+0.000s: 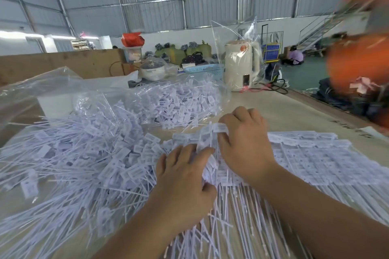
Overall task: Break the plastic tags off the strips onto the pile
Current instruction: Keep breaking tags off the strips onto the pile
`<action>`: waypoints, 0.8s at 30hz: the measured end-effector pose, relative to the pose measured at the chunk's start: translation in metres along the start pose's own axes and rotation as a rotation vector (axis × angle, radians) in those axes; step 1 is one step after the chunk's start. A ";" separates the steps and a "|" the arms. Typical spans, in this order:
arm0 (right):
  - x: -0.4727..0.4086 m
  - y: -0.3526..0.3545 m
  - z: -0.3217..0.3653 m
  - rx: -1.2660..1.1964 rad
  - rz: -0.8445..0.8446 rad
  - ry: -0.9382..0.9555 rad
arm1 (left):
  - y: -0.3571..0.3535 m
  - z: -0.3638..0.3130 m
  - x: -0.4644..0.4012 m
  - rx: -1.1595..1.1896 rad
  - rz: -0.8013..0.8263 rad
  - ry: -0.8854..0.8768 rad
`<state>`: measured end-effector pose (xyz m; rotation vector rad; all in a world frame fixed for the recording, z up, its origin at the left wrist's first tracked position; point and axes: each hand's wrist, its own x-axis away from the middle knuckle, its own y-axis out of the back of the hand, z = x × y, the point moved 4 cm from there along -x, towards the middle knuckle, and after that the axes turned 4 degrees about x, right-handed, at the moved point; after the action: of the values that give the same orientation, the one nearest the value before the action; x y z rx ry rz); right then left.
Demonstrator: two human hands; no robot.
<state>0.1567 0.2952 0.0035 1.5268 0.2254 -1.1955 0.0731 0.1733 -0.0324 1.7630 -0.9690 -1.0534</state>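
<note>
Both hands work a strip of tags (212,132) of thin white plastic: the left hand (185,176) curls its fingers over the lower part, and the right hand (246,143) pinches the top tag. Right of the right hand lie flat sheets of joined strips (315,160). Left of the left hand spreads the pile (84,153) of loose rectangular tags with long thin stems. Beyond, a clear crinkled bag (179,101) holds more tags; bare table (284,111) runs past the right hand to a cream kettle (242,63).

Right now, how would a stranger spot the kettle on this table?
Follow the table to its far edge, behind the clear bag of tags. The kettle stands right of the blue basket: tall, cream, the only upright thing there.
</note>
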 end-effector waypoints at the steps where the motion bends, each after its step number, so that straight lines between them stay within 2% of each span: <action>1: -0.001 0.003 0.000 -0.042 -0.011 0.002 | 0.001 -0.001 0.000 0.007 0.007 -0.002; 8: -0.007 0.018 -0.010 -0.224 -0.026 -0.061 | 0.006 -0.008 0.005 0.066 0.018 -0.037; 14: -0.010 0.031 -0.015 -0.303 -0.065 -0.071 | 0.021 -0.002 0.006 0.238 -0.182 -0.032; 18: -0.010 0.035 -0.017 -0.340 -0.035 -0.059 | 0.025 0.008 0.005 0.401 -0.236 0.046; 21: -0.010 0.040 -0.018 -0.337 -0.029 -0.073 | 0.023 0.014 0.002 0.318 -0.222 0.053; 24: -0.011 0.044 -0.020 -0.338 -0.055 -0.115 | 0.013 0.017 -0.001 0.060 -0.117 0.108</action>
<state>0.1928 0.3008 0.0362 1.1618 0.3749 -1.2157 0.0547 0.1654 -0.0254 1.9250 -0.8477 -0.9995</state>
